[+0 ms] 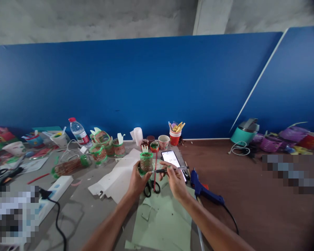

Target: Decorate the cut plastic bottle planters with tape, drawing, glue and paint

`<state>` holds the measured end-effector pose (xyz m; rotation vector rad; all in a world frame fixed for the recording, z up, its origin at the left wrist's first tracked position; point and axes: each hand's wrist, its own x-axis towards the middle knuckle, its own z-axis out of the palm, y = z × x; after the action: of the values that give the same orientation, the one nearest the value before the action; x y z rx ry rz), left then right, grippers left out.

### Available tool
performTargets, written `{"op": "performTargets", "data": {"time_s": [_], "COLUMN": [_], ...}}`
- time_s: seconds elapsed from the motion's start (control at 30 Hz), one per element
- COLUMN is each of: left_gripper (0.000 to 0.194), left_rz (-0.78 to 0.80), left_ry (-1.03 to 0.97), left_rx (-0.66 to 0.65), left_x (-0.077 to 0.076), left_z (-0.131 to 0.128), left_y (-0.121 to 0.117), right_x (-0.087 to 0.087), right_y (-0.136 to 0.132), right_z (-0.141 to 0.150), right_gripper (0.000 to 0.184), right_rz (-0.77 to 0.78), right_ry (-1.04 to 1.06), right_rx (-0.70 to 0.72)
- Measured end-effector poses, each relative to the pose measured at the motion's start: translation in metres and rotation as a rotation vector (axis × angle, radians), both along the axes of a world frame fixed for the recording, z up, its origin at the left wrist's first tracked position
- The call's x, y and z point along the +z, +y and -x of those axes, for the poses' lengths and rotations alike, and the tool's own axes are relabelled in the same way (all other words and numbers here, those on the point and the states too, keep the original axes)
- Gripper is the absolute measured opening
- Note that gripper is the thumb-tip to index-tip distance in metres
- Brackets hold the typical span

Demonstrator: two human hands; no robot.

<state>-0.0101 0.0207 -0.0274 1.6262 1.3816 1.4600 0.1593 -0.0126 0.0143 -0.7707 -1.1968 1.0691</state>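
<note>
My left hand (137,181) is closed round a small decorated jar (146,161) with a green rim and a pale leaf-shaped piece on top, held above the table. My right hand (174,179) pinches a thin dark tool (167,170), like a craft knife or pen, whose tip points left at the jar. A thin red stick (155,172) hangs just right of the jar. Black scissors (151,187) lie under my hands on pale green paper (159,219).
A phone (172,161) with its screen lit lies beyond my right hand. A blue glue gun (202,190) rests at the right. Similar decorated jars (104,146), a water bottle (79,132), cups (174,137), white paper (117,176) and a power strip (54,191) crowd the left and back.
</note>
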Motion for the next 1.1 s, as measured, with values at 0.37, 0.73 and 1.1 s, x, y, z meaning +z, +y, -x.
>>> {"op": "performTargets", "data": {"time_s": [0.37, 0.73, 1.1], "left_gripper": [0.055, 0.058, 0.06], "left_rz": [-0.026, -0.024, 0.021], "left_ry": [-0.012, 0.006, 0.086], "left_rx": [-0.025, -0.045, 0.119], "left_x": [0.004, 0.004, 0.008], "left_z": [-0.002, -0.002, 0.01], "left_y": [-0.003, -0.004, 0.007], "right_x": [0.006, -0.006, 0.002], "right_y": [-0.01, -0.011, -0.007], "right_z": [-0.001, 0.004, -0.006], "right_gripper": [0.015, 0.026, 0.03], "right_rz": [-0.259, -0.366, -0.349], "right_ry": [-0.293, -0.394, -0.946], "right_rx": [-0.064, -0.117, -0.283]}}
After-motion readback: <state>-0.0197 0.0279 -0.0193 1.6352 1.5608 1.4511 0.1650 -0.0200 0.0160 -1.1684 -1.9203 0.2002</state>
